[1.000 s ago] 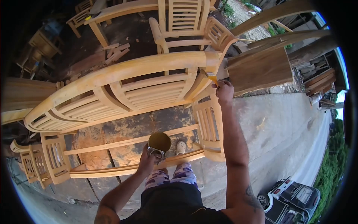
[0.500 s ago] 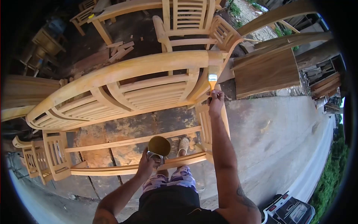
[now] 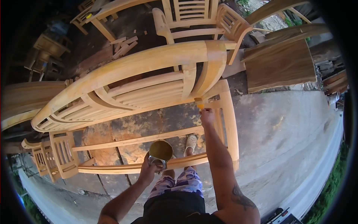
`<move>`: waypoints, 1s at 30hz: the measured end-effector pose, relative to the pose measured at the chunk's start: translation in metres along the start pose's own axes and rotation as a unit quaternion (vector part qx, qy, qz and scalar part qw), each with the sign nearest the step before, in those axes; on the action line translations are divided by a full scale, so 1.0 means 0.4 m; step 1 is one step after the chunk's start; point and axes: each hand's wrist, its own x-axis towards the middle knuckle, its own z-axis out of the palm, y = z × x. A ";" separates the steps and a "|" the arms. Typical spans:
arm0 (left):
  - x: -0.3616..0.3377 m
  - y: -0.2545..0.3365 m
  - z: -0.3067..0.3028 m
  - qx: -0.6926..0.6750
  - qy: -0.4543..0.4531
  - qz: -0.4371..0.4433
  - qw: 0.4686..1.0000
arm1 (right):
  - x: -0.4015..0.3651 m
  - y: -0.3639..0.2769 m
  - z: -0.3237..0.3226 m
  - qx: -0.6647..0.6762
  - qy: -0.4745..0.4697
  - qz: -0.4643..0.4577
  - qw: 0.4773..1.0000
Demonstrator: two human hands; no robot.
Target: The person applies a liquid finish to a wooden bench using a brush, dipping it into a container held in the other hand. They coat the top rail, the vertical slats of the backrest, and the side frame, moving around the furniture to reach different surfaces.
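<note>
My left hand (image 3: 149, 170) grips a metal can (image 3: 161, 151) with yellowish-brown contents, held above the front rail of a wooden bench frame (image 3: 123, 170). In my right hand (image 3: 207, 116) is a paintbrush (image 3: 200, 104) with a yellow handle. Its bristles are at the lower right corner of the slatted backrest (image 3: 149, 59), near where it meets the armrest side; whether they touch the wood is hard to tell. The bench has a curved top rail, and its seat area is open to the floor.
Behind the bench stands a wooden chair (image 3: 194, 31) near a table (image 3: 99, 28). A brown wooden panel (image 3: 279, 69) lies at the upper right beside stacked wood. Wood offcuts (image 3: 126, 46) are on the floor. My shod foot (image 3: 191, 143) shows inside the frame.
My right hand and the brush have moved down and left, from the right end of the top rail to the backrest's lower corner. The can stays in my left hand, and the view has shifted slightly.
</note>
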 end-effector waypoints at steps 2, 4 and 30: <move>-0.010 0.020 0.012 0.006 0.007 -0.010 1.000 | 0.035 0.057 0.013 -0.011 0.000 0.007 1.000; -0.010 0.031 0.023 0.006 0.009 -0.012 1.000 | 0.029 -0.002 0.004 0.070 -0.044 0.036 0.996; 0.030 0.144 0.124 0.031 -0.046 0.047 0.997 | -0.652 -0.623 -0.435 -0.084 -0.320 -0.380 0.864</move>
